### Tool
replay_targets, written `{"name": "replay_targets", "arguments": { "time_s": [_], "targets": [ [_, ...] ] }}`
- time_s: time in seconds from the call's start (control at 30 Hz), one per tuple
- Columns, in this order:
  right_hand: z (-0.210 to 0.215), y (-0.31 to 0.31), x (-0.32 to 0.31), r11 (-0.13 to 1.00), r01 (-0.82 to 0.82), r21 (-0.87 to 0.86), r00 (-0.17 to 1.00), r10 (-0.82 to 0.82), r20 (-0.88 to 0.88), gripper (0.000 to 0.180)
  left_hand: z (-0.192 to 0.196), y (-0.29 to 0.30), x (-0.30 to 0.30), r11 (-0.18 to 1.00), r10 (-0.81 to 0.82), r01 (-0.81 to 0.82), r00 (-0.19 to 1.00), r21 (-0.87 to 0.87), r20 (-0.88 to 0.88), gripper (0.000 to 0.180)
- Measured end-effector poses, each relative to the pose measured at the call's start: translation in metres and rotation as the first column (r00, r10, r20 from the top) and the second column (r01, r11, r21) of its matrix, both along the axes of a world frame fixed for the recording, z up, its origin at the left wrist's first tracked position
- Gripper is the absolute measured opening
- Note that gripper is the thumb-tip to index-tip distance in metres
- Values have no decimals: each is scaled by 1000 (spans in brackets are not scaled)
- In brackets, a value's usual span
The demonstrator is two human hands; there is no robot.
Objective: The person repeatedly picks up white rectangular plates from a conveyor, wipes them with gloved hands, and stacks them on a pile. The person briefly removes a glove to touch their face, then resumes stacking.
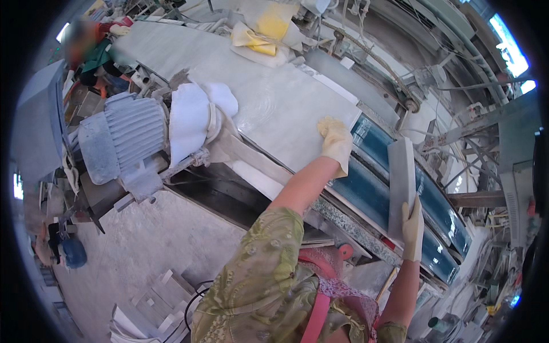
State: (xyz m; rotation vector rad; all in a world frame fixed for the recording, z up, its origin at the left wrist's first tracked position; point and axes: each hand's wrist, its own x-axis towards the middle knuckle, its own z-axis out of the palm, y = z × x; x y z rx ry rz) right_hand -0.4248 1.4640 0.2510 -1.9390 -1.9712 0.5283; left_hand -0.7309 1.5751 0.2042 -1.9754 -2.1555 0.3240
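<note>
Green patterned sleeves [269, 268] and pink apron straps [320, 308] fill the bottom of the view, closest to the camera, with both bare forearms reaching up and away from them. Left hand [336, 140], in a pale yellow work glove, lies flat with fingers spread on the near corner of a large pale stone slab [274, 97]; it presses on the surface and grasps nothing. Right hand [413, 228], also gloved, is clenched around the lower end of a narrow grey stone strip [401, 183], which stands nearly upright and leans across a row of dark teal rollers [377, 171] running along the slab's right edge. Left of the slab sits a grey ribbed electric motor [123, 143], and just beside it a white wrapped machine head [197, 117] rests over the slab's wet, swirled surface. At the far end of the slab lie yellow and white cloths [266, 31]. Another person in red and green [94, 43] is partly visible at the upper left, well apart from the slab's near end. On the dusty concrete floor [143, 246] below, near the lower left, lies a heap of pale stone offcuts [154, 308]. Metal frames and hoses [457, 108] crowd the right side.
</note>
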Motion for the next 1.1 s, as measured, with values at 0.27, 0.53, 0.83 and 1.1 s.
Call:
{"name": "replay_targets", "arguments": {
  "time_s": [0.27,0.53,0.83,1.1],
  "targets": [
    [-8,-1,12,991,63,-116,997,-69,-45,69,16,18,-28,989,135,-126,529,-80,838,34],
    [13,-2,-22,986,121,-117,989,-129,-67,64,44,23,-72,990,130,-128,686,-57,716,40],
    [26,16,-71,983,69,-171,984,-95,-151,56,-4,-3,-36,996,74,-41,-12,-74,997,47],
    [3,31,-84,1000,-22,12,953,24,-303,73,18,-49,41,969,245,88,-444,-231,862,45]
  ]
}}
